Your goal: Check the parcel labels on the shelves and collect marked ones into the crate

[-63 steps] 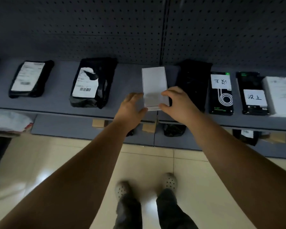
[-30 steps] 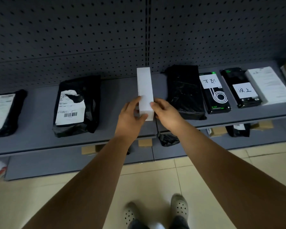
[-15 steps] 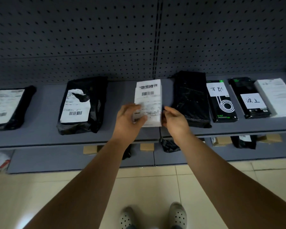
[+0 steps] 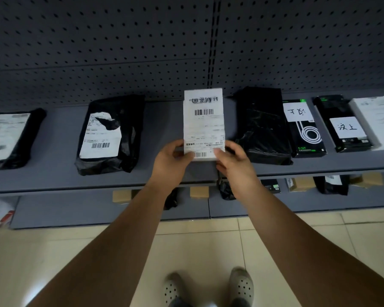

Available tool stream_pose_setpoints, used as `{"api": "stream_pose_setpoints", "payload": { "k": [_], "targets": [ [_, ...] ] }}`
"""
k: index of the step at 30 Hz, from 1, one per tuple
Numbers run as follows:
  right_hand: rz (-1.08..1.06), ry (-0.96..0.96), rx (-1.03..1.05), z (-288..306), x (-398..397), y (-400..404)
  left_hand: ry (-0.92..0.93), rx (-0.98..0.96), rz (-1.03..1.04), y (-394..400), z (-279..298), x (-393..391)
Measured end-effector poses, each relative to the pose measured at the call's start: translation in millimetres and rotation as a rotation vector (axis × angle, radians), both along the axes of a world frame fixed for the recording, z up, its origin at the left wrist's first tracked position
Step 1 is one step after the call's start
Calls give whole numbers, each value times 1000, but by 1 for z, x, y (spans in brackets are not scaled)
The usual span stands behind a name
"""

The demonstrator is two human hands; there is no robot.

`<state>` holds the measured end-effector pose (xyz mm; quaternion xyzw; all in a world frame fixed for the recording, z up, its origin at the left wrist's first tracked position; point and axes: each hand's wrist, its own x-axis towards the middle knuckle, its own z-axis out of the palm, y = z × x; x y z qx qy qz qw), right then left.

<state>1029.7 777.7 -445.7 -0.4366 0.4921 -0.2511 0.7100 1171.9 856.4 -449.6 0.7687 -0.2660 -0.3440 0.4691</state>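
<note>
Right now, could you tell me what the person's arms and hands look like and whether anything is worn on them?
Both forearms are bare right up to the frame's bottom edge, so no sleeves show. The left hand and the right hand are bare too: no gloves, and no watch, band or ring that I can make out. No markings are visible on either arm. The only worn things in view are pale perforated clogs on the feet.

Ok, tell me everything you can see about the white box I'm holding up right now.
The white box is a slim, rectangular carton, apparently cardboard, held over the grey shelf with its long side running away from you. Its facing side carries a printed shipping label: bold characters at the far end, a barcode below them, fine print, and a second small barcode at the near end. The text is too blurred to read. The left hand and right hand pinch its near corners, thumbs on the label.
</note>
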Motion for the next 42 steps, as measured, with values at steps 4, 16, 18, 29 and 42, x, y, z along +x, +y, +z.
{"api": "stream_pose_setpoints", "payload": {
  "k": [4, 16, 18, 29, 42],
  "targets": [
    [-25, -123, -32, 13, 3, -7, 42, -72, 7, 1, 16, 3],
    [568, 417, -522, 81, -44, -58, -563, 83, -473, -21, 76, 50],
    [641, 459, -585, 88, -43, -63, -535, 148, -525, -19, 80, 54],
    [198, 300, -435, 51, -10, -33, 5, -33, 29, 8, 49, 34],
    [278, -56, -222, 36, -9, -18, 304, -194, 118, 10, 60, 18]
  ]
}}
